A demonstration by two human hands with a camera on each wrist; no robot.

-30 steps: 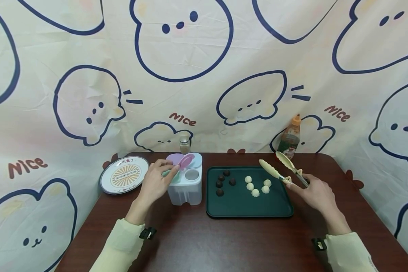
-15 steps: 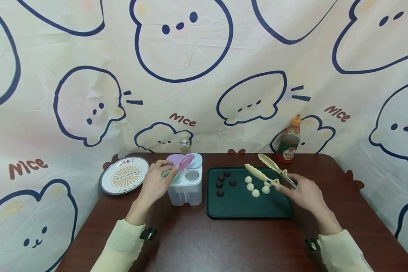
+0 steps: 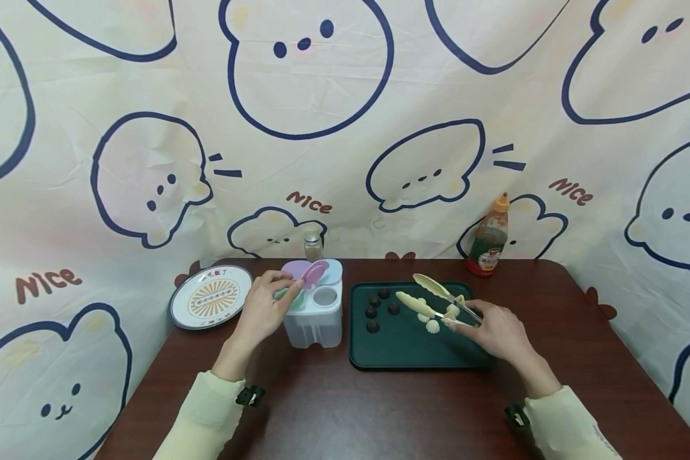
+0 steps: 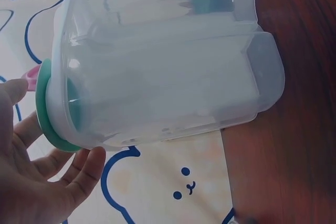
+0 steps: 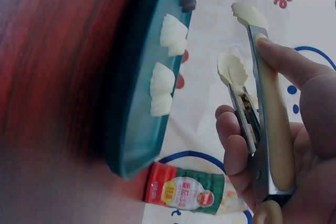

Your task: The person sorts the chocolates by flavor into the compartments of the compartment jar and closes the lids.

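While the round patterned plate (image 3: 209,296) lies at the table's left edge, the left hand (image 3: 262,311) rests spread-fingered against the frosted plastic box (image 3: 313,313), thumb at its pink lid flap (image 3: 314,273). Right of centre, the right hand (image 3: 491,331) grips cream tongs (image 3: 434,299), tips apart, over ridged white dumplings (image 3: 432,326) on the smooth green tray (image 3: 414,351); dark ones (image 3: 372,326) sit near its left rim, with bare tray in front.
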